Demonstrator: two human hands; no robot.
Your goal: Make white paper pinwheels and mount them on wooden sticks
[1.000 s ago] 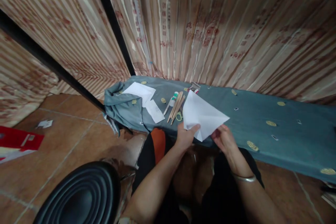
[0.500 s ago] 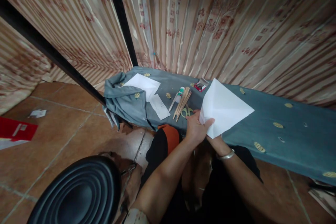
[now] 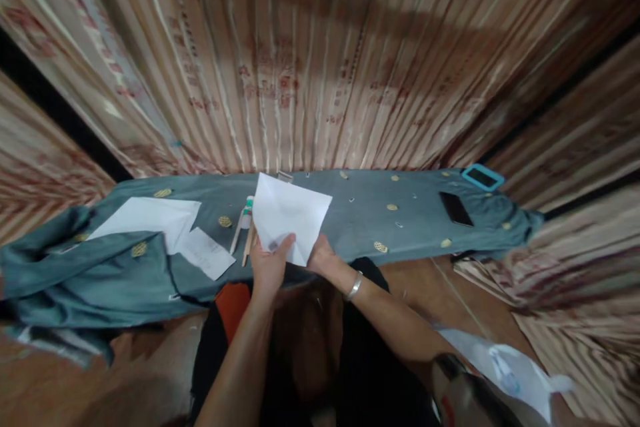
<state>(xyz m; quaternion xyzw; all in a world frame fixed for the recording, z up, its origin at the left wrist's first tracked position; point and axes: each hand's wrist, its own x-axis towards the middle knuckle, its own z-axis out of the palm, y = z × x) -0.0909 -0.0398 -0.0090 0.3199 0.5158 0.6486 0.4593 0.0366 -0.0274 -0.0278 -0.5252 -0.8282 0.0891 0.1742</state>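
Note:
A white sheet of paper (image 3: 290, 213) is held up over the near edge of a low bench covered in blue-grey cloth (image 3: 410, 227). My left hand (image 3: 269, 265) pinches its lower left edge, thumb on top. My right hand (image 3: 323, 257), with a silver bangle on the wrist, grips the lower right edge from behind. Wooden sticks (image 3: 247, 247) and a small glue bottle (image 3: 247, 210) lie on the cloth just left of the sheet, partly hidden by it.
More white paper (image 3: 150, 219) and a smaller slip (image 3: 205, 253) lie on the cloth at left. A black phone (image 3: 455, 208) and a blue-cased phone (image 3: 483, 177) lie at the right end. Striped curtains hang behind. A white plastic bag (image 3: 505, 363) lies on the floor at right.
The view has swung to the right, showing the bench's right end and the phones. Both hands still hold the sheet, which now sits lower and nearer the bench's middle.

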